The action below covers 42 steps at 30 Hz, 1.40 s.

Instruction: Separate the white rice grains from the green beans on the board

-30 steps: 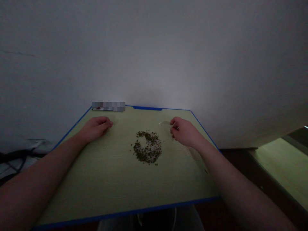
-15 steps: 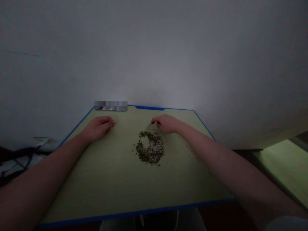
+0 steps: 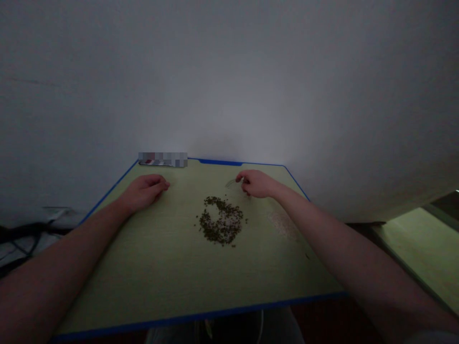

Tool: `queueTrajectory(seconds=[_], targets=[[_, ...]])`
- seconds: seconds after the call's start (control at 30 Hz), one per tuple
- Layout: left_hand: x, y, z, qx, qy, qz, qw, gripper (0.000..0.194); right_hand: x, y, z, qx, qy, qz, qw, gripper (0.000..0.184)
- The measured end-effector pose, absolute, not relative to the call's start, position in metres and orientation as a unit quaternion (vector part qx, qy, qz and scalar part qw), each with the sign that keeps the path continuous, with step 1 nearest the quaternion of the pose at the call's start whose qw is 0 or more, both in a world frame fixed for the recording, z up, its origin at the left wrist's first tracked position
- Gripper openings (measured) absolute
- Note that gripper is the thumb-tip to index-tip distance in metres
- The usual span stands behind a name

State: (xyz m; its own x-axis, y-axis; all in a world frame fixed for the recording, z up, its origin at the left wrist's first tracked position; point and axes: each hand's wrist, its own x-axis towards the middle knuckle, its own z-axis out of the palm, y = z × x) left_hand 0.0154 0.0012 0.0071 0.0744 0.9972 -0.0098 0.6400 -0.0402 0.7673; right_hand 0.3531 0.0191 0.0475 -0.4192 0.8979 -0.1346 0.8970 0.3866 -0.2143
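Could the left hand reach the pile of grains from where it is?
Probably yes. The left hand is to the left of the pile of grains, no object shows between them, and the right hand is off to the right.

Legible text: none. Flat object (image 3: 163, 163) at the far left corner of the table (image 3: 161, 267) is blocked out by coarse grey and reddish squares; any print on it cannot be read. Table top and blue edging (image 3: 201, 316): no lettering, number or brand legible. Wall (image 3: 229, 86) behind: no sign legible. View is dim, slightly blurred.
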Motion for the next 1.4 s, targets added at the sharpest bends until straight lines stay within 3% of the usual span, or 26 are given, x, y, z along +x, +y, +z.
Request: queueTrajectory(seconds=[0.37,0.73,1.07,1.4], targets=[[0.013,0.001,0.005,0.659,0.606,0.297,0.333,0.024,0.34,0.001,0.043,-0.54,-0.833,0.118,-0.013,0.027],[0.017,-0.004,0.011,0.655,0.607,0.306,0.331,0.024,0.357,-0.093,0.035,-0.618,-0.764,0.165,0.09,0.041],[0.015,0.002,0.006,0.65,0.607,0.313,0.335,0.025,0.388,-0.13,0.028,-0.638,-0.718,0.222,0.168,0.038],[0.016,0.001,0.007,0.643,0.613,0.314,0.335,0.021,0.391,-0.151,0.019,-0.603,-0.75,0.22,0.162,0.039]])
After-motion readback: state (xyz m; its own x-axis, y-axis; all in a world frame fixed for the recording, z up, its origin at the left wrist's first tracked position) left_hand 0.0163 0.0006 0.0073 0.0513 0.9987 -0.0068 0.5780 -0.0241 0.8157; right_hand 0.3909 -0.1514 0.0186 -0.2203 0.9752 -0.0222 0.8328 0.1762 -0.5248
